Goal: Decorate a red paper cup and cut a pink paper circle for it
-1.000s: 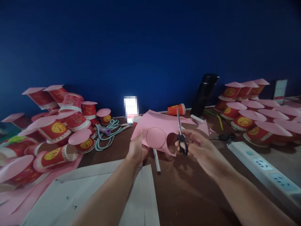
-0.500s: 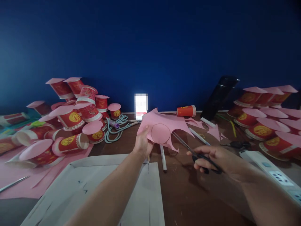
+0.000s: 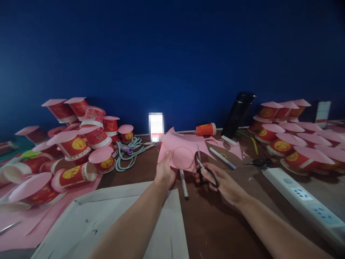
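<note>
My left hand [image 3: 165,172] pinches the near-left edge of a pink paper sheet [image 3: 176,141], thumb on top and the other fingers hidden beneath. A dark circle is drawn on the sheet, close to its lower edge, and the right side has curved cut-outs. In my right hand [image 3: 217,178] is a pair of scissors [image 3: 198,162] with black handles. Their blades point up and away, at the sheet's right edge beside the drawn circle. Whether the blades touch the paper I cannot tell. A white marker [image 3: 184,184] lies under the sheet's near side.
Red paper cups with pink paper discs crowd the left [image 3: 78,144] and right [image 3: 283,144]. A power strip [image 3: 304,198] lies at right, a black flask [image 3: 237,115] stands behind, and pale cable [image 3: 125,163] is coiled left. White board [image 3: 121,216] lies in front.
The scissors swung from upright to pointing right-to-left low beside the sheet, then turned up against its right edge. My left hand keeps its hold on the paper. The view shifted sideways.
</note>
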